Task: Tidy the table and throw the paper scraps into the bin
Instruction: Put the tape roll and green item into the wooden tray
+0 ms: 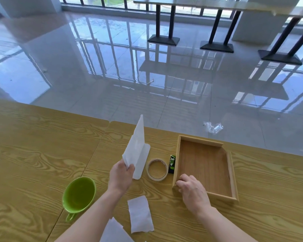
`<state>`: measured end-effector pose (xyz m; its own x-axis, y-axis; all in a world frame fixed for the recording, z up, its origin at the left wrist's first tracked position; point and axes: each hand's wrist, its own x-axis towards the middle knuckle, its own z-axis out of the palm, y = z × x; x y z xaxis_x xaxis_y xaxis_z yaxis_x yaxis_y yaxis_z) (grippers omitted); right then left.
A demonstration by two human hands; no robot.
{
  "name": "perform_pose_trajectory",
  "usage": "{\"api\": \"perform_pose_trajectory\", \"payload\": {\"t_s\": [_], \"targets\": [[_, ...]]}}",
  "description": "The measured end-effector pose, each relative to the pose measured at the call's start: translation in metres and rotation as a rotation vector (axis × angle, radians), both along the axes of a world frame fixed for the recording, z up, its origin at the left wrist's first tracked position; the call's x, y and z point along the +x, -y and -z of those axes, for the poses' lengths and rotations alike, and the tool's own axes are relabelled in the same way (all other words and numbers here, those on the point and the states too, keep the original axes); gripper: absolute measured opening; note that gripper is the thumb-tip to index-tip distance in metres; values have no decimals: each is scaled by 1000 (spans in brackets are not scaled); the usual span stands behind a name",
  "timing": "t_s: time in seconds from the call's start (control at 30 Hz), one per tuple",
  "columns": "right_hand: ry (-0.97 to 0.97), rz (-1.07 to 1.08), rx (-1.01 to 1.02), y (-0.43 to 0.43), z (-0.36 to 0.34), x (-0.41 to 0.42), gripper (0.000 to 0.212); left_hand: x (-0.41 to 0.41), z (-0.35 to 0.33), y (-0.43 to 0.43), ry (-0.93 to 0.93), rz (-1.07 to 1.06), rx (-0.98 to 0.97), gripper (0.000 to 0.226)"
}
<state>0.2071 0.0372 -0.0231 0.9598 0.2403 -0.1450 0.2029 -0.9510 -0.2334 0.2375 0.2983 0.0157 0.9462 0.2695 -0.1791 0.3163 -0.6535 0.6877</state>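
Note:
My left hand (120, 177) pinches the lower corner of a tall white paper scrap (136, 147) and holds it upright above the wooden table (33, 154). Behind it lies a white rounded sheet (142, 163) flat on the table. My right hand (192, 191) rests on the near left corner of an empty wooden tray (232, 172), fingers curled over its rim. Two more white paper scraps lie near me: one (140, 213) between my forearms, another (115, 231) at the bottom edge under my left arm. No bin is in view.
A roll of masking tape (157, 169) and a small green-and-black box (171, 164) lie between the paper and the tray. A green cup (79, 194) lies tilted at the left. Crumpled clear plastic (213, 127) is on the floor beyond the table's far edge.

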Motion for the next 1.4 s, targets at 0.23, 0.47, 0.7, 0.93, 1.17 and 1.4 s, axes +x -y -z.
{"api": "perform_pose_trajectory", "payload": {"t_s": [0.23, 0.47, 0.7, 0.93, 1.17, 1.4], "targets": [[4, -18, -23, -9, -2, 32, 22, 23, 4, -36, 6, -67, 1, 28], [9, -45, 10, -27, -4, 50, 21, 51, 9, -68, 21, -129, -3, 10], [11, -51, 17, -41, -3, 62, 21, 75, 9, -92, 40, -148, 5, 9], [17, -62, 35, -45, -1, 68, 21, 87, 12, -107, 44, -180, 22, 9], [13, -74, 23, -45, 3, 71, 20, 97, 9, -112, 29, -186, 15, 13], [18, -70, 32, -44, 4, 70, 19, 100, 7, -113, 26, -197, 13, 11]]}}
